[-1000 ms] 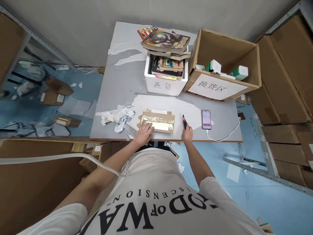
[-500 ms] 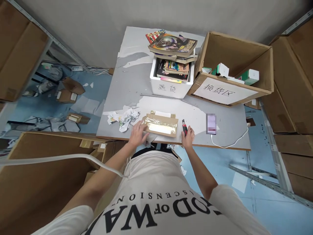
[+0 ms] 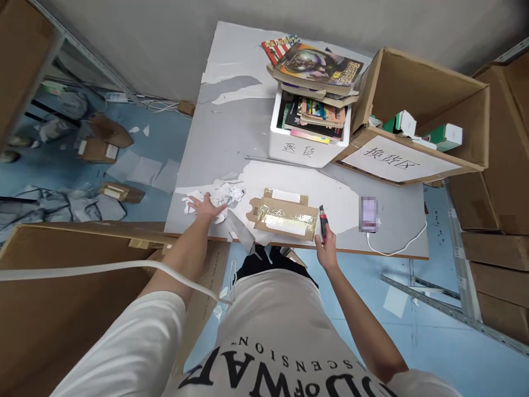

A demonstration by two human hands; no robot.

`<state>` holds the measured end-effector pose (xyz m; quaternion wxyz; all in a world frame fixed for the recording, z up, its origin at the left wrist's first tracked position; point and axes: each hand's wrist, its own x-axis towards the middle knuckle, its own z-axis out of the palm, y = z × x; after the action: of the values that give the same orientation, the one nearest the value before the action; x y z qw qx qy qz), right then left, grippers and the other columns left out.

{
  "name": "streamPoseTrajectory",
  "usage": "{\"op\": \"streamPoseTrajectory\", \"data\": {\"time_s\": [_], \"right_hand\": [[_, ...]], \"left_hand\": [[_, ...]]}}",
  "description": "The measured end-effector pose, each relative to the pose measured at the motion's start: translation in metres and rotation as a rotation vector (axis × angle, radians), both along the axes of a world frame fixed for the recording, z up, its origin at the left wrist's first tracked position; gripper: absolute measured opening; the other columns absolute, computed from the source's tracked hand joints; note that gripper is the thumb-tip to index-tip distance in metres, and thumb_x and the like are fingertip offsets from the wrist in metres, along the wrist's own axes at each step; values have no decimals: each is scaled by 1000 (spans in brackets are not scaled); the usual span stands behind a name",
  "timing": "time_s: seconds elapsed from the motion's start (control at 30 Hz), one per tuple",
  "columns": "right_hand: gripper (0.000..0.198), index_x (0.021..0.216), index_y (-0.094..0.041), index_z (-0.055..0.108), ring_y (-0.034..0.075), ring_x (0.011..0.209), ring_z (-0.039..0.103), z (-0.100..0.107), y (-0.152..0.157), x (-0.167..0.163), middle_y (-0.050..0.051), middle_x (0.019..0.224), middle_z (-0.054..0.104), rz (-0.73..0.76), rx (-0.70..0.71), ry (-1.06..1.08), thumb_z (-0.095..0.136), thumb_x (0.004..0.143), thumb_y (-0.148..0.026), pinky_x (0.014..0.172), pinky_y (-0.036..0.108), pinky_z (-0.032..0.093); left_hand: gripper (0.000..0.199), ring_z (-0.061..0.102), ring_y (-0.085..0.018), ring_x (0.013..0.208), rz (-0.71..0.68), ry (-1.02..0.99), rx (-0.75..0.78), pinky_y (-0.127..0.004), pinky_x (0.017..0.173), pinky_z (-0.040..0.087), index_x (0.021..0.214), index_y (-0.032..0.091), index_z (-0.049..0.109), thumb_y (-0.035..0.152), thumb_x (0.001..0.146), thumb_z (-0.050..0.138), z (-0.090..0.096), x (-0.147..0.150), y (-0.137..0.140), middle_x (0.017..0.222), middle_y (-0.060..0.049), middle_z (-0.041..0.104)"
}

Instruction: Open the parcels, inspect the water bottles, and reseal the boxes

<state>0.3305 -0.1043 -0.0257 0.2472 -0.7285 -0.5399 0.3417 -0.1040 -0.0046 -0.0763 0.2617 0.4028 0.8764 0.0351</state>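
My left hand point(image 3: 205, 208) is spread over the crumpled paper point(image 3: 231, 193) at the table's left front, fingers apart and touching it. In my right hand point(image 3: 327, 248) is a red and black utility knife point(image 3: 323, 223), its tip pointing away from me. Between the hands lies a flat brown cardboard box point(image 3: 285, 208), with shiny clear tape and a white label on its near part. A torn flap sticks out at its left end. A loose grey-white sheet point(image 3: 241, 230) hangs near the front edge, left of the box.
A white foam box point(image 3: 300, 150) stacked with books point(image 3: 318, 69) stands at the back. Right of it is an open carton point(image 3: 433, 105) holding green and white boxes. A phone point(image 3: 369, 214) with a white cable lies at the right. Below left is a large open carton point(image 3: 82, 309).
My left hand has left the cardboard box and moved left onto the crumpled paper, its fingers now spread. The right hand still holds the knife beside the box. The camera view has shifted.
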Motion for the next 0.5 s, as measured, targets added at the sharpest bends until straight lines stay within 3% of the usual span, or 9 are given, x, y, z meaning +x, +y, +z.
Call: {"op": "streamPoseTrajectory", "data": {"time_s": [0.13, 0.23, 0.3, 0.4, 0.5], "right_hand": [[74, 149, -19, 22, 30, 130, 35, -2, -2, 0, 17, 141, 35, -40, -40, -8, 37, 89, -60, 103, 48, 36], [72, 148, -18, 24, 30, 132, 32, -5, 1, -2, 17, 141, 35, -54, -44, -20, 34, 90, -59, 105, 48, 34], [72, 147, -16, 27, 30, 132, 32, -8, 5, -2, 18, 141, 36, -70, -40, -23, 33, 90, -59, 106, 49, 32], [71, 145, -15, 31, 30, 131, 34, -12, 10, -2, 18, 139, 37, -113, -33, -17, 33, 89, -60, 106, 48, 33], [70, 144, -16, 33, 30, 129, 36, -15, 15, -5, 17, 138, 38, -155, -47, -4, 34, 89, -59, 106, 47, 34]], "left_hand": [[44, 35, -40, 127, 53, 82, 152, -59, 98, 34, 120, 14, 52, 37, 83, 58, -19, 1, -10, 138, -22, 40], [28, 49, -32, 114, -10, 80, 257, -47, 100, 38, 108, 11, 55, 25, 84, 53, -19, -15, -18, 115, -19, 55], [25, 53, -30, 109, -32, 74, 352, -44, 97, 40, 104, 12, 54, 25, 82, 53, -12, -30, -21, 108, -17, 57], [37, 57, -29, 104, -22, 1, 504, -42, 92, 45, 112, 13, 49, 33, 82, 56, 7, -46, -17, 105, -14, 59], [55, 58, -28, 108, -225, -223, 524, -41, 93, 46, 125, 14, 45, 41, 79, 59, 20, -43, 3, 113, -13, 58]]}}
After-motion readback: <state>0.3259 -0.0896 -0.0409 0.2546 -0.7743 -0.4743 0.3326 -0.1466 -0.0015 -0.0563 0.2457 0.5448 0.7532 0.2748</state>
